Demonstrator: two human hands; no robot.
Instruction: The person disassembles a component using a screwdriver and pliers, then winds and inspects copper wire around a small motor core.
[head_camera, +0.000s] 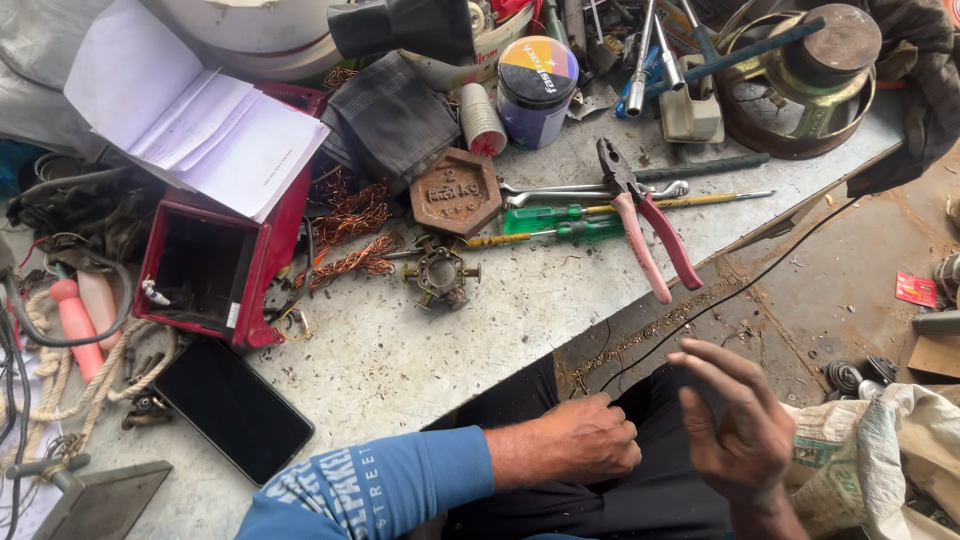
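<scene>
At lower centre, the left hand (580, 440) is closed in a fist on the near end of a thin black wire (720, 300), which runs up and right across the bench edge toward the dark cloth (far end hidden). Right of it, the right hand (735, 425) hovers open, fingers spread, just beside the wire. Risk, as judged: a tug could snag the wire on the pink-handled pliers (645, 225) lying nearby

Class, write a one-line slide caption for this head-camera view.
Seated at a cluttered bench, left hand fisted on a thin black wire, right hand open, pink-handled pliers nearby.
</scene>
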